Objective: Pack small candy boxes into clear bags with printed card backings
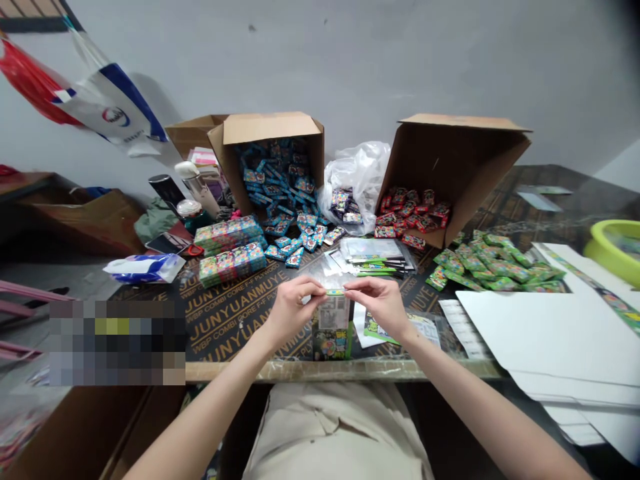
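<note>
A dark, printed packet with green edges is upright at the front edge of the table, between my hands. My left hand pinches the left end of its narrow top edge between thumb and fingers. The right end of that edge is in the fingertips of my right hand. Whether the packet is a pouch or a small box, I cannot tell. Just right of it lie flat printed green sleeves on the tabletop, and a pile of clear and printed bags is behind my hands.
Cardboard boxes hold blue packets and red packets, with a white plastic bag between them. Stacked bundles and a tissue pack are leftward. Green packets, white card sheets and a yellow-green basin occupy the right.
</note>
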A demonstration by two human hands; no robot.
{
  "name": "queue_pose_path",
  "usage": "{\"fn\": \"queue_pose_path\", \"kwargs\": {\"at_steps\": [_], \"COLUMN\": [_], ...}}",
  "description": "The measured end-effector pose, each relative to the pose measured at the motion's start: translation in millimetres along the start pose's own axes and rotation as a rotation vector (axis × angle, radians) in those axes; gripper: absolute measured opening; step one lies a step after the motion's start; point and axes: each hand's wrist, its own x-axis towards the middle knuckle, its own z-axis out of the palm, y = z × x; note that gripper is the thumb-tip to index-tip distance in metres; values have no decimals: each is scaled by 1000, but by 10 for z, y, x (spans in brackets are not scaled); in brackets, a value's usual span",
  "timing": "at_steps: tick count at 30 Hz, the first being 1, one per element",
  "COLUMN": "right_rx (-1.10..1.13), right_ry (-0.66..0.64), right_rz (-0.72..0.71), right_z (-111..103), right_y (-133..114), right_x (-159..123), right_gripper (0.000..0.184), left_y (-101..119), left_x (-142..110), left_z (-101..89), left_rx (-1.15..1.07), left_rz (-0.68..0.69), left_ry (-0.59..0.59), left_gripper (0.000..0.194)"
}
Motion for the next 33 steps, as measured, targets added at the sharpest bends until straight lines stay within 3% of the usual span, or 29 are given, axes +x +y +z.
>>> {"fn": "queue_pose_path", "kwargs": {"at_steps": [3, 7, 12, 17, 20, 24, 28, 33], "right_rx": [20, -145, -764, -907, -941, -970, -997, -1034], "right_ry": [14, -176, -136, -226, -247, -264, -263, -284], "right_rz": [-27, -153, -39, 14, 0, -34, -44, -53], "right_z": [60, -86, -336, -277, -209, -191, -270, -363], "right_y": [-38, 33, 660, 1175, 1234, 1212, 1204, 1184], "right_x": [-56, 44, 402, 440, 362, 311, 348, 386], "right_gripper": [8, 14, 22, 8, 6, 3, 16, 4], "left_y": [-17, -3, 8, -33, -76, -123, -138, -147], "left_x": [-8, -50, -77, -79, -83, -81, -84, -96], "left_z": [13, 15, -14, -54, -54, -31, -12, 2], "left_rx": [4, 44, 151, 300, 340, 345, 334, 326], "left_rz": [10, 67, 58, 70, 100, 90, 94, 97], "left_ry": [5, -77, -113, -141, -167, -153, -128, -108], "left_gripper": [13, 12, 15, 25, 36, 36, 33, 34]}}
